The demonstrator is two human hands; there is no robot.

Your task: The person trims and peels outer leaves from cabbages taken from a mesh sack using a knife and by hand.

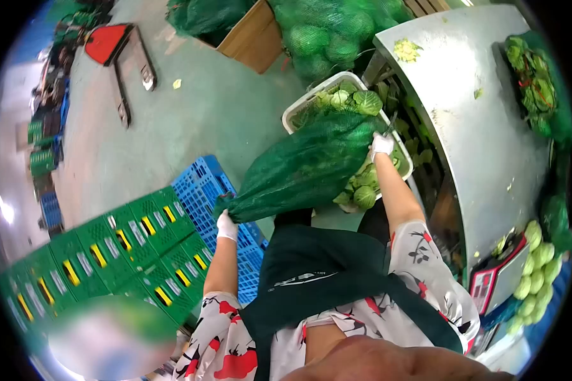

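Note:
A dark green mesh sack [305, 164] stretches slantwise between my two gloved hands. My left hand [226, 226] is closed on its gathered lower end, beside a blue plastic pallet [203, 181]. At the sack's other end, my right hand [381, 146] grips the mesh over the rim of a white plastic basket [292, 113]. Leafy green cabbages [365, 197] lie in the basket, partly covered by the sack. What the sack holds is hard to make out through the mesh.
A metal table [467, 82] stands to the right, with a scale [499, 279] and pale green vegetables [537, 270] near it. Stacked green crates [102, 247] are at left. Beyond are filled mesh sacks [327, 35], a cardboard box [254, 38] and a red pallet jack [110, 44].

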